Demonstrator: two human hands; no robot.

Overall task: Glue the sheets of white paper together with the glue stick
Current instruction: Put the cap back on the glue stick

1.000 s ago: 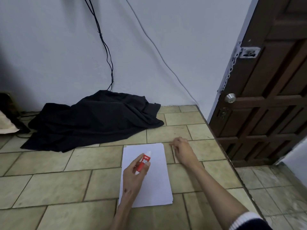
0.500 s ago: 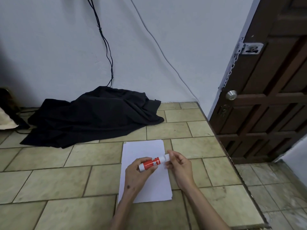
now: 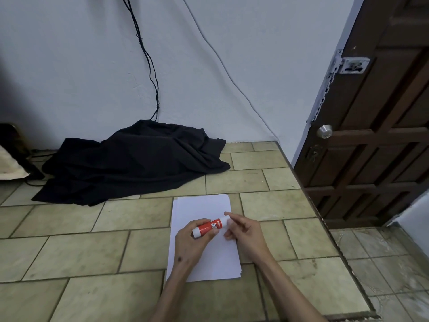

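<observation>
Right hand [image 3: 246, 231] now pinches glue stick [image 3: 210, 226], cap pointing right.

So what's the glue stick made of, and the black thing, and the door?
The glue stick looks like smooth plastic: glossy red label, white ends. The black cloth seems a soft, matte fabric, since it slumps in folds. The door looks like dark varnished wood with carved panels; its knob shines like metal.

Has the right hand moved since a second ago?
Yes. The right hand left the tiled surface by the white paper sheets' far right corner and came nearer, pinching the red-and-white glue stick's cap end.
</observation>
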